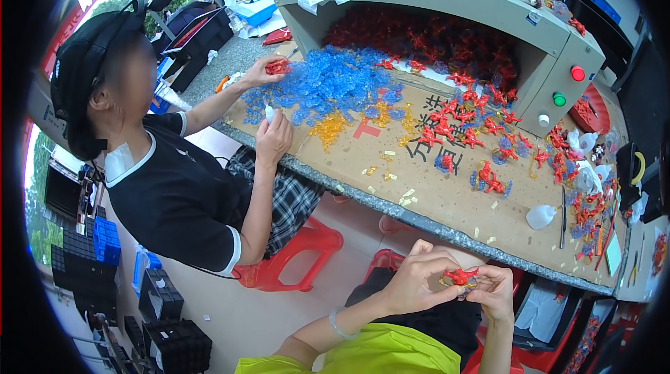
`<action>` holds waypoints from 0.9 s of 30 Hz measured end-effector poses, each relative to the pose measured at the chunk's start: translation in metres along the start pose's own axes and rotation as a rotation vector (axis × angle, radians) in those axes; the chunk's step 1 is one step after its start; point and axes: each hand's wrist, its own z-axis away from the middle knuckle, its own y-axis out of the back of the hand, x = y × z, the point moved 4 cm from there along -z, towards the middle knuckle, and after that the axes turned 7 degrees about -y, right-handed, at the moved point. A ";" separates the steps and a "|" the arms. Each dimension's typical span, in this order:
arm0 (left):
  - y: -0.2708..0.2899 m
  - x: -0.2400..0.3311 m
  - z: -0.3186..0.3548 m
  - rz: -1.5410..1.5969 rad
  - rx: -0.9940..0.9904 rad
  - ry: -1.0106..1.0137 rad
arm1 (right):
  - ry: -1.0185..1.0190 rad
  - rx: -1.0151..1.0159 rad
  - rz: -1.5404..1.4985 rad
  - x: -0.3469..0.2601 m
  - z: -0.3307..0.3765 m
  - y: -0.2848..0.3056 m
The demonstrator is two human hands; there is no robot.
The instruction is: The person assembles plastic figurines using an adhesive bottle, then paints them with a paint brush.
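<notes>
My left hand (417,280) and my right hand (497,292) meet over my lap, below the table's near edge. Together they pinch a small red plastic piece (460,276) with a yellowish part under it. A worktable (447,196) covered in brown cardboard lies in front of me. On it are a heap of blue plastic pieces (328,81), a patch of yellow ones (329,127) and scattered red ones (464,123).
A co-worker in a black cap and black shirt sits at my left on a red stool (293,259), one hand (273,135) holding a small white bottle, the other (265,70) on red pieces. A grey machine (551,46) with red and green buttons stands behind. A white bottle (541,217) lies near the edge.
</notes>
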 end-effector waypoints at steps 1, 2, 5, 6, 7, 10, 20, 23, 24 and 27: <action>0.001 0.000 0.001 0.000 0.000 0.004 | -0.002 -0.001 0.000 0.000 0.000 0.000; 0.001 0.000 0.001 0.000 0.000 0.007 | -0.002 0.003 -0.001 0.000 0.000 -0.001; 0.002 -0.002 0.003 0.017 0.006 0.017 | -0.014 -0.003 0.009 -0.002 -0.002 -0.004; 0.002 -0.002 0.002 0.018 0.006 0.017 | -0.012 -0.001 0.014 -0.002 -0.002 -0.004; 0.002 -0.003 0.002 0.013 0.003 0.018 | -0.010 0.000 0.019 -0.002 -0.003 -0.004; 0.003 -0.004 0.001 0.009 0.001 0.019 | -0.018 0.001 0.006 -0.002 -0.004 -0.004; -0.004 0.009 0.005 0.020 0.002 -0.002 | -0.011 0.000 0.011 -0.003 0.009 -0.006; -0.007 -0.006 0.000 0.069 -0.020 0.023 | -0.043 0.074 0.060 -0.001 0.007 0.003; -0.007 -0.006 0.000 0.043 -0.025 0.031 | -0.060 0.087 0.097 0.000 0.008 0.006; -0.004 -0.002 0.002 -0.079 0.022 -0.017 | -0.022 0.028 0.119 -0.005 0.002 -0.001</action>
